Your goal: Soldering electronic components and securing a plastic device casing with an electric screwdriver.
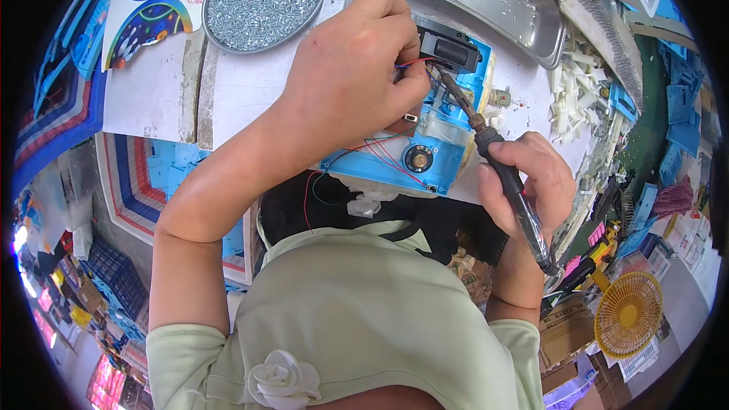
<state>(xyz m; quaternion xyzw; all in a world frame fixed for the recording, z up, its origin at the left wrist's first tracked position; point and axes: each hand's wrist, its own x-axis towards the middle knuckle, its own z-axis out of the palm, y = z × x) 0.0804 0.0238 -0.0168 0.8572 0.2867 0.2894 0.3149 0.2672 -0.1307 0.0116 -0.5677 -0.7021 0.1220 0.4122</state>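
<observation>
A soldering iron (510,182) with a black handle is gripped in my right hand (539,178), its fingers wrapped round the handle. The iron's tip points up and left at a black part (453,53) set in a light-blue plastic housing (387,163). My left hand (361,68) is closed in a pinch over the housing's left side, on thin wires (414,62), one of them red; its fingertips are partly hidden. Lower in the housing sits a round speaker (418,158), with more red wires (380,153) running across the shell.
Small metal screws or pins fill a round metal dish (264,1) at the back left. Behind the housing lies a steel tray (497,4). White plastic pieces (577,87) are heaped at the right. A yellow fan (628,314) stands at the lower right, and a blue crate (114,277) at the left.
</observation>
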